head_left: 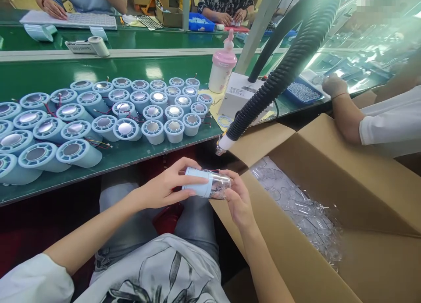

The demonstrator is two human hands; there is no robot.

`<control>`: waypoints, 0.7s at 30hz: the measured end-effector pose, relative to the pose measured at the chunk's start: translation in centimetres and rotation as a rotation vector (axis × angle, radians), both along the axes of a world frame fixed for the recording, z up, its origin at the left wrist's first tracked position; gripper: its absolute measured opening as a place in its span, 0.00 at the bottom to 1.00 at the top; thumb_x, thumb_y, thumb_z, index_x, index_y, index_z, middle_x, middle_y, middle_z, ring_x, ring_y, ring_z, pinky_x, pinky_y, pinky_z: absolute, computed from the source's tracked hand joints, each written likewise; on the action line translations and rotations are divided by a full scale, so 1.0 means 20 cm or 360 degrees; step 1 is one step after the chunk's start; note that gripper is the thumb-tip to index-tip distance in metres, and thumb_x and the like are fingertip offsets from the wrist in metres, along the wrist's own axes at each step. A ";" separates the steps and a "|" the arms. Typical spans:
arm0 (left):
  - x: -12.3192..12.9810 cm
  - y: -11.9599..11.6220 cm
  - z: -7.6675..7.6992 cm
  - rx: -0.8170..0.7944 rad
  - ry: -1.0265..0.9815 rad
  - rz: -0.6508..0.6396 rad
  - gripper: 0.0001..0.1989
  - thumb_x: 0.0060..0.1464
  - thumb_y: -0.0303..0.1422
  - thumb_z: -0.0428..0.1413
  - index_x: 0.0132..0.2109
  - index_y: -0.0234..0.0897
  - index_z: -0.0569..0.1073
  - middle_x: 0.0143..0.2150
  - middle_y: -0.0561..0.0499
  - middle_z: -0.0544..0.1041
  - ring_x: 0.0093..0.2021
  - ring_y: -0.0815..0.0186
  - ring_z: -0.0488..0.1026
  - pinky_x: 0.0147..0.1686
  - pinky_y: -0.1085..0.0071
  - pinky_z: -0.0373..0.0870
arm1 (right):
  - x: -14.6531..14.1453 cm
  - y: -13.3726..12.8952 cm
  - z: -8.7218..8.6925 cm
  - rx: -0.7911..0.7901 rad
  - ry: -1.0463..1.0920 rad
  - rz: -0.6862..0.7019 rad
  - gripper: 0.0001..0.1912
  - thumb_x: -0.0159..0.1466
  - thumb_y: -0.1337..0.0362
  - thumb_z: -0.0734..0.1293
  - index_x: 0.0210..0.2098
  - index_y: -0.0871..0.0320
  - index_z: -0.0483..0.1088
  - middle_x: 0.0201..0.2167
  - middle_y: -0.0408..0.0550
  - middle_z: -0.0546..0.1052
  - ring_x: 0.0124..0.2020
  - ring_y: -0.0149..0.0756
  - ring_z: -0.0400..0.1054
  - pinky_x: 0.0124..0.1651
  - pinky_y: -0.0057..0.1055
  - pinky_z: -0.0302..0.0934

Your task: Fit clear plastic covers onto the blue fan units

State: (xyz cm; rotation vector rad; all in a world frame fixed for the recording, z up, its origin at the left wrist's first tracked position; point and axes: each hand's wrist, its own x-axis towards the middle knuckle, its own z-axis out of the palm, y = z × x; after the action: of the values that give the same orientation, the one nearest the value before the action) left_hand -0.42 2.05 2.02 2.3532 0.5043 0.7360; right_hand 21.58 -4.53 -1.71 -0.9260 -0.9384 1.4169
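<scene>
Over my lap I hold a light blue plastic cylinder [197,183] joined end to end with a clear plastic cup [219,185]. My left hand [167,183] is closed round the blue part, its fingers along the side. The fingers of my right hand [239,202] grip the clear cup at its outer end. A thin dark red wire shows along the top of the cup. Just above my right hand hangs the metal-tipped nozzle [225,143] of a black corrugated hose [272,86], apart from the pieces.
Many light blue cylinders [153,130] with wires stand on the green bench [138,156] ahead. An open cardboard box [365,184] at right holds clear plastic pieces [296,202]. A pink-lidded bottle [223,64] stands by a white machine [237,97]. Co-workers' arms show opposite and at right.
</scene>
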 end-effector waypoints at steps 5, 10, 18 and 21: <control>0.00 -0.03 0.02 -0.0019 0.0003 -0.0040 0.17 0.60 0.27 0.50 0.52 0.47 0.74 0.55 0.44 0.61 0.54 0.62 0.65 0.49 0.68 0.69 | 0.01 -0.02 0.01 -0.0035 0.0022 0.0006 0.18 0.58 0.56 0.69 0.47 0.50 0.69 0.42 0.46 0.76 0.38 0.36 0.70 0.36 0.32 0.70; 0.00 -0.05 0.04 0.0067 0.0058 -0.0103 0.13 0.57 0.24 0.53 0.41 0.43 0.79 0.61 0.44 0.60 0.59 0.57 0.63 0.55 0.63 0.66 | 0.01 -0.03 0.03 0.0035 -0.0045 0.0002 0.19 0.57 0.55 0.71 0.47 0.48 0.70 0.40 0.44 0.77 0.38 0.35 0.72 0.37 0.31 0.71; 0.00 -0.12 -0.02 -0.0796 -0.0402 0.0043 0.45 0.40 0.30 0.68 0.63 0.53 0.58 0.71 0.41 0.45 0.63 0.49 0.61 0.53 0.59 0.71 | 0.02 -0.09 0.05 0.0522 -0.0743 0.0212 0.29 0.52 0.66 0.76 0.52 0.47 0.69 0.53 0.49 0.72 0.57 0.43 0.63 0.53 0.39 0.66; -0.01 -0.14 -0.03 -0.0883 -0.0446 0.0052 0.43 0.39 0.29 0.68 0.62 0.52 0.61 0.70 0.42 0.47 0.62 0.50 0.62 0.55 0.59 0.69 | 0.01 -0.10 0.07 0.0546 -0.0774 0.0182 0.29 0.52 0.66 0.76 0.52 0.48 0.69 0.53 0.50 0.72 0.56 0.44 0.66 0.51 0.39 0.68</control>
State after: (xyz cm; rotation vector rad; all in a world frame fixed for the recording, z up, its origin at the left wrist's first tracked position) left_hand -0.64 -0.77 1.49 1.7028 0.5416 0.8037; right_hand 21.79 -6.62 -0.33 -0.9817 -1.5652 1.0879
